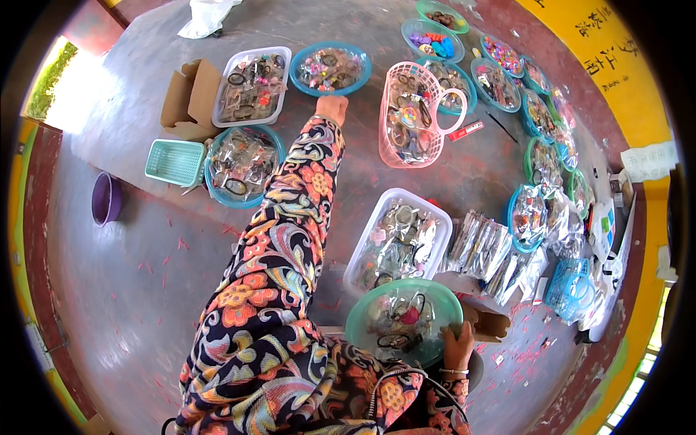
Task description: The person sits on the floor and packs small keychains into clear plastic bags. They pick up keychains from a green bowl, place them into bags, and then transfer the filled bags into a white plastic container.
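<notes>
The right hand (457, 348) pinches the green bowl (357, 319), probably light, stiff and slippery, at its rim, the recommended hold; left hand (332, 109) closure cannot be determined.

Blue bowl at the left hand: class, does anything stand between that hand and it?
Nothing visible does. The left hand is right at the near side of the blue bowl; whether they touch cannot be told.

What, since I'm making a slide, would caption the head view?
Left hand at a blue bowl, right hand gripping a green bowl of packets.
</notes>
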`<state>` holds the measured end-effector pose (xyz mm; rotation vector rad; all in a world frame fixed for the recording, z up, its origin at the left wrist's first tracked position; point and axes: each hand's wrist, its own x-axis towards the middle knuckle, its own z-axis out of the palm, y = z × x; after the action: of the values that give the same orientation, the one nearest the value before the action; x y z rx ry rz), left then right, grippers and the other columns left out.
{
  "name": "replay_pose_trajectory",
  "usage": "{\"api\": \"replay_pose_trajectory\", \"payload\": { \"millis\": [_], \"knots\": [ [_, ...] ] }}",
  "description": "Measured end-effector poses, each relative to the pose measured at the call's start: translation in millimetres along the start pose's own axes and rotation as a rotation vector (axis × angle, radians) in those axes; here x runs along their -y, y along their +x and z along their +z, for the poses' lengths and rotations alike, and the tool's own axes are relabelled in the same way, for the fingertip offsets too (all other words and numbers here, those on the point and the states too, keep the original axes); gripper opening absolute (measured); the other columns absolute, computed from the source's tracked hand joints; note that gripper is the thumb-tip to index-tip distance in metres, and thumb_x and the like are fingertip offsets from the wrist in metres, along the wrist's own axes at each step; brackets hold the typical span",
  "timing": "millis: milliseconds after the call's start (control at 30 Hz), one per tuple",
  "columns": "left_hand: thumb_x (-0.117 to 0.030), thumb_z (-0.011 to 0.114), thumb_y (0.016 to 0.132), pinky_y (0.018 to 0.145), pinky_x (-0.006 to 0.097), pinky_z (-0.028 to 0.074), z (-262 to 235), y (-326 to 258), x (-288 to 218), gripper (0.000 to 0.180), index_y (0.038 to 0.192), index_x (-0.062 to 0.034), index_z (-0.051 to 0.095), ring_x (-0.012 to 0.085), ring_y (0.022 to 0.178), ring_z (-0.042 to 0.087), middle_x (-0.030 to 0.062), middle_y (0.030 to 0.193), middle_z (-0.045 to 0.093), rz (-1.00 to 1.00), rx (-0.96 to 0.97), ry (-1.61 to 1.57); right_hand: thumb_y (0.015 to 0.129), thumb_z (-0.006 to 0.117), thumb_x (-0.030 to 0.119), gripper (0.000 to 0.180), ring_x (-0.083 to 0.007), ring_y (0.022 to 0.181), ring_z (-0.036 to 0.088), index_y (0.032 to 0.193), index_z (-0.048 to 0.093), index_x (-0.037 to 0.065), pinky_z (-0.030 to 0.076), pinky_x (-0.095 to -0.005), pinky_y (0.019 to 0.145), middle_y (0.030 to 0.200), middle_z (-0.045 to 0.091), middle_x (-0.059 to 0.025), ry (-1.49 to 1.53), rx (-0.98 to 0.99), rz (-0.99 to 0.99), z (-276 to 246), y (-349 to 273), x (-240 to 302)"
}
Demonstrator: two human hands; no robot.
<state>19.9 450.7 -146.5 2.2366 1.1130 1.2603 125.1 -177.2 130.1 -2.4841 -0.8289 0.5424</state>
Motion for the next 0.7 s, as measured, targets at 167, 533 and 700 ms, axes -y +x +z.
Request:
{"api": "replay_pose_trajectory", "payload": {
  "millis": [167, 533, 700],
  "knots": [
    [-0.009, 0.056, 0.075, 0.059, 0.034, 0.046, -58.2, 35.0, -67.0, 0.008, 0.075, -0.0013, 0.056, 0.0279, 0.070, 0.055, 0.0127, 0.072, 0.056, 0.223, 0.705, 0.650, 0.070, 0.061, 0.011, 0.019, -0.0327, 0.066, 0.057, 0.080, 0.047, 0.002, 0.044, -0.0378, 0.058, 0.070, 0.058, -0.0158, 0.055, -0.030, 0.014, 0.7, -8.2, -12.5],
    [-0.011, 0.052, 0.079, 0.069, 0.037, 0.049, -163.6, -48.3, -42.6, 0.018, 0.094, -0.0014, 0.050, 0.0247, 0.085, 0.056, 0.0122, 0.091, 0.055, -0.593, 0.089, 0.030, 0.070, 0.058, 0.011, 0.018, -0.0345, 0.065, 0.056, 0.080, 0.047, 0.002, 0.042, -0.0392, 0.057, 0.067, 0.055, -0.0171, 0.019, -0.066, -0.160, -4.1, -9.0, 15.7],
    [-0.013, 0.051, 0.081, 0.070, 0.037, 0.048, -263.7, -153.6, 1.1, 0.021, 0.099, -0.0030, 0.049, 0.0243, 0.087, 0.055, 0.0112, 0.095, 0.054, -1.084, -0.561, 0.023, 0.070, 0.057, 0.010, 0.015, -0.0340, 0.063, 0.056, 0.078, 0.048, 0.001, 0.042, -0.0380, 0.057, 0.066, 0.055, -0.0161, 0.105, -0.058, -0.258, -2.3, 4.0, 10.6]
  ]
}}
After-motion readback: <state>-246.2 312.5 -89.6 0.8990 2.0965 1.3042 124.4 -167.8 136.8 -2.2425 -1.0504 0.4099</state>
